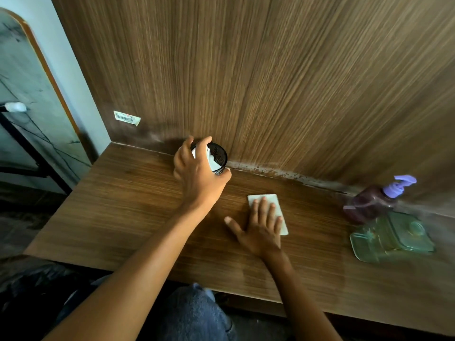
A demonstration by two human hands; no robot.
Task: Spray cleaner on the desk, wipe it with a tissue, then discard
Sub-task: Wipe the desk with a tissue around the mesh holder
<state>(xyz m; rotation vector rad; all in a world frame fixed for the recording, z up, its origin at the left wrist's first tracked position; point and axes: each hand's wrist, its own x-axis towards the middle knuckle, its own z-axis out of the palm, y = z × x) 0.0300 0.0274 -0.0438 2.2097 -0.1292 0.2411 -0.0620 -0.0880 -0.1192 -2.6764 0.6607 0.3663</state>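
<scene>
My right hand [259,230] lies flat on the wooden desk [128,205], fingers spread over a folded white tissue [275,201] near the desk's middle. My left hand [197,173] reaches to the back of the desk and wraps around a black mesh cup [220,157], thumb across its front. White tissue [212,161] shows inside the cup, partly hidden by my fingers. The spray bottle [374,200], dark with a purple trigger head, lies tilted at the far right, touching neither hand.
A green plastic pack [391,238] lies in front of the spray bottle at the right. A wood panel wall [270,82] rises directly behind the desk, with a barcode sticker [126,118]. My knee in jeans [194,313] is below the desk's front edge.
</scene>
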